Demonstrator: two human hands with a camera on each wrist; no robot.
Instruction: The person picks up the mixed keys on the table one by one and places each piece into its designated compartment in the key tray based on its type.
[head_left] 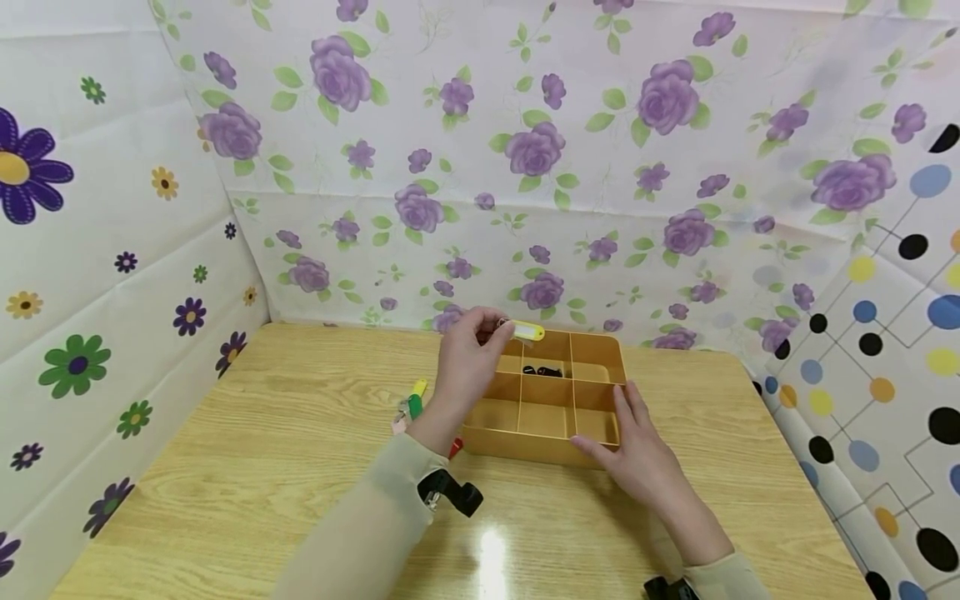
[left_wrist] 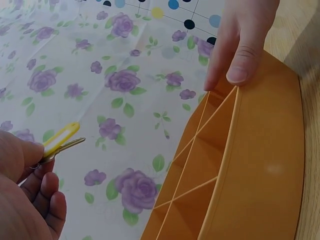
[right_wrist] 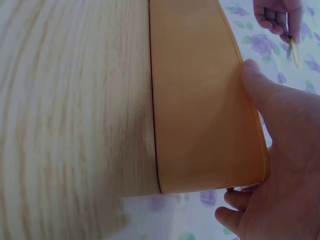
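Observation:
My left hand (head_left: 467,362) pinches a key with a yellow key tag (head_left: 528,331) by its ring end, above the back left part of an orange compartment box (head_left: 525,447). In the left wrist view the brass-coloured key (left_wrist: 71,144) lies alongside the tag, both pointing away from the fingertips. My right hand (head_left: 645,458) holds the box's front right corner, thumb on the front rim and fingers along the right side. Small black things (head_left: 543,372) lie in the back middle compartment; their kind is unclear. The left forearm hides part of the box's left side.
Left of the box, partly behind the left wrist, several tagged keys lie on the wooden table (head_left: 247,467), with a green tag (head_left: 415,406), a yellow tag (head_left: 419,387) and a red tag (head_left: 456,447). A flowered cloth (head_left: 420,208) hangs behind the table.

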